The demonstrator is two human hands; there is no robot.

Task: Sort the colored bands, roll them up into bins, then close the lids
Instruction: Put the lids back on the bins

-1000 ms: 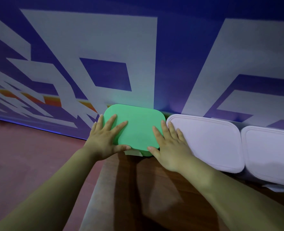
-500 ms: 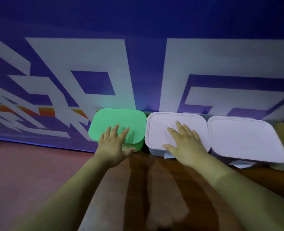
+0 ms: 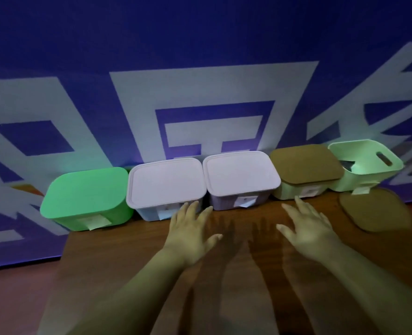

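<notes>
Both hands, left [image 3: 190,234] and right [image 3: 307,229], are empty, fingers spread. I'd lift the loose brown rounded lid [image 3: 375,210] at the bench's right edge squarely onto the uncovered pale-green plastic bin [image 3: 366,168].

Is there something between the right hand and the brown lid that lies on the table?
Nothing visible: only bare table separates the open right hand from the loose brown lid, lying before the open bin.

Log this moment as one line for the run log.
left hand open, empty | right hand open, empty | four bins lidded | pale green bin open | brown lid on table
</notes>
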